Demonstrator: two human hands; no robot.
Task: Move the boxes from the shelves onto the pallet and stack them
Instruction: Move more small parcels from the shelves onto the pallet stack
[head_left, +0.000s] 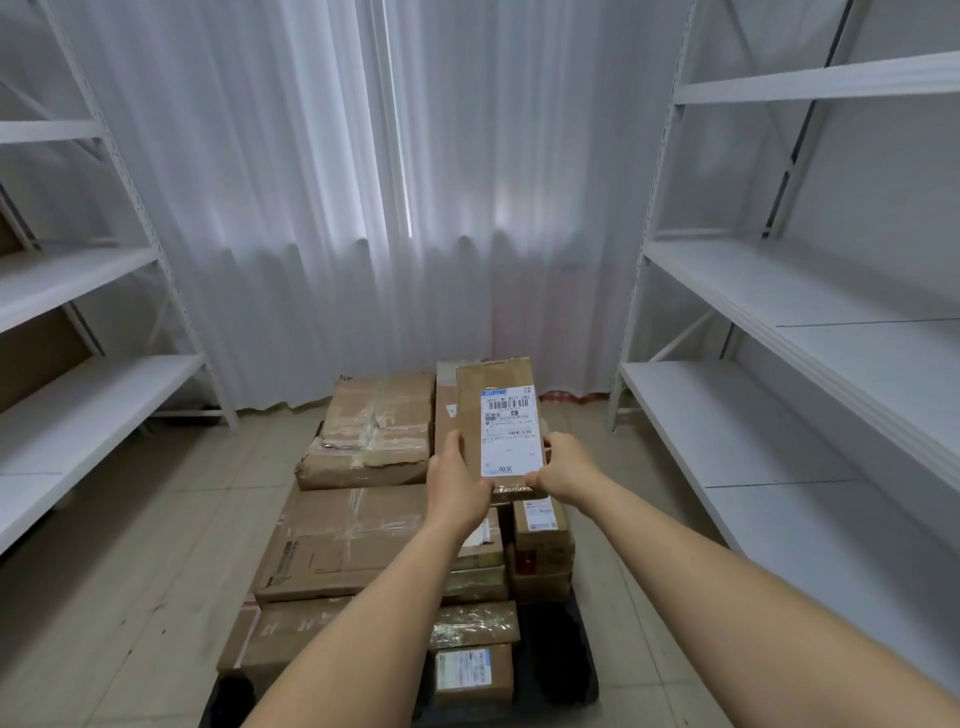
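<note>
Cardboard box (501, 423), gripped at its near end by left hand (460, 480) and right hand (563, 470), hovers above the pallet's (563, 670) far-right stack, awaiting level lowering.

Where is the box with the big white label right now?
In the head view, centre: the labelled box is held by the left hand and right hand above the stacked boxes.

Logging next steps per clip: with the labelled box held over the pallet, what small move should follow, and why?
Probably lower the labelled box onto the stacked boxes beneath. Both the left hand and right hand hold its near end above them, not yet resting.
</note>
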